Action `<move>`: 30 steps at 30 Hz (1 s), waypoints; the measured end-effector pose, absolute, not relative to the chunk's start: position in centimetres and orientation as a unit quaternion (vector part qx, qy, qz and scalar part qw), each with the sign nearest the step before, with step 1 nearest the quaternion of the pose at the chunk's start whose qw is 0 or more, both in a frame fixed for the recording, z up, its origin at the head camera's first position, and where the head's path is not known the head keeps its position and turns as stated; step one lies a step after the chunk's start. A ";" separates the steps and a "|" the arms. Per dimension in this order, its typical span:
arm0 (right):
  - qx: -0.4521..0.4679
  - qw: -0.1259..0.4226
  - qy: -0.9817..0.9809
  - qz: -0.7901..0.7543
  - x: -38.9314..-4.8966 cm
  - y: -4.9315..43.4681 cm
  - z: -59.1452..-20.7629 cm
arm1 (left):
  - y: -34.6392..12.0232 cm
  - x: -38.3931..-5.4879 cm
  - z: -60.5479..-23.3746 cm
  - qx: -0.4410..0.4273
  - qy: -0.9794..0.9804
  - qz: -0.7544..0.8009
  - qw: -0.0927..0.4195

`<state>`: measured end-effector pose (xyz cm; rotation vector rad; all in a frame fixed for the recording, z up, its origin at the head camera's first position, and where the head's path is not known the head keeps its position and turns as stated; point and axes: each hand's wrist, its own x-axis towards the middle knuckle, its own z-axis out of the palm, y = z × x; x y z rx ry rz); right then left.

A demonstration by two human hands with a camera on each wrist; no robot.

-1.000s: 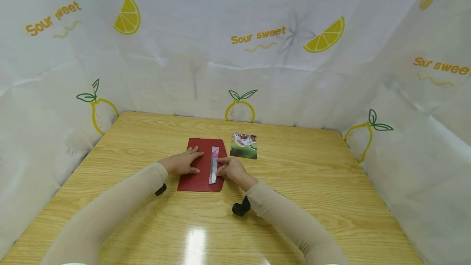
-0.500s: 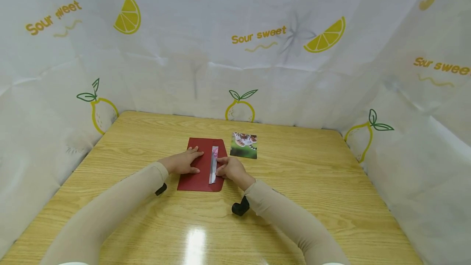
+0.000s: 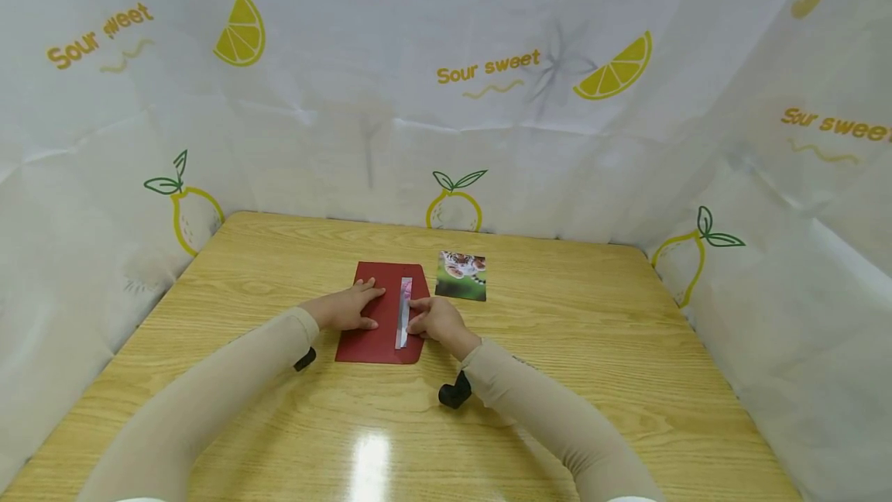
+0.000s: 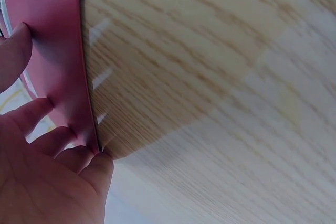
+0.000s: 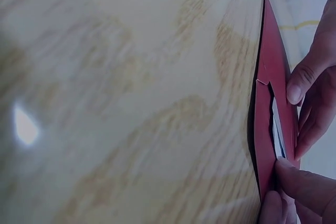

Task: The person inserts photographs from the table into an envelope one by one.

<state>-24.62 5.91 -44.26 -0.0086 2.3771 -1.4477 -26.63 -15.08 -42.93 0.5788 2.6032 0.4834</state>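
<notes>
A red envelope lies on the wooden table, its flap spread to the right. From its pocket a narrow strip of a glossy picture card sticks out, silvery with a pink patch; the rest is hidden inside. My left hand rests on the envelope's body with fingers spread, as the left wrist view also shows. At the card's outer edge, the thumb and fingers of my right hand hold the strip, close over the flap.
A tiger picture card lies face up just right of the envelope. Black wrist camera mounts hang below both sleeves. A white printed curtain closes off the table's back and sides.
The showing strip of the card has become slightly narrower as my right fingers shift a little left, sliding it into the envelope. My left hand stays in place.
</notes>
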 end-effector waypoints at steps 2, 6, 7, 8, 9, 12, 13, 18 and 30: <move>-0.003 0.177 0.842 -0.510 -24.6 5.9 -44.3 | -15.1 -26.6 -42.9 0.208 0.938 0.175 0.214; -0.001 0.176 0.843 -0.508 -24.6 5.8 -44.2 | -15.2 -26.7 -43.1 0.207 0.938 0.175 0.214; 0.000 0.176 0.843 -0.507 -24.6 5.8 -44.2 | -15.2 -26.7 -43.1 0.207 0.938 0.174 0.215; -0.003 0.175 0.845 -0.506 -24.6 5.8 -44.2 | -15.2 -26.7 -43.2 0.208 0.938 0.175 0.216; -0.004 0.175 0.845 -0.506 -24.6 5.8 -44.2 | -15.2 -26.7 -43.2 0.208 0.938 0.175 0.217; -0.013 0.174 0.844 -0.506 -24.6 5.9 -44.3 | -15.2 -26.7 -43.2 0.210 0.937 0.177 0.216; -0.015 0.175 0.842 -0.509 -24.6 6.0 -44.3 | -15.2 -26.7 -43.2 0.210 0.937 0.177 0.215; -0.021 0.189 0.820 -0.539 -24.9 6.7 -44.4 | -15.3 -26.6 -43.3 0.208 0.938 0.178 0.213; -0.071 0.161 0.777 -0.605 -26.3 12.3 -41.5 | -15.3 -26.5 -43.2 0.215 0.937 0.183 0.207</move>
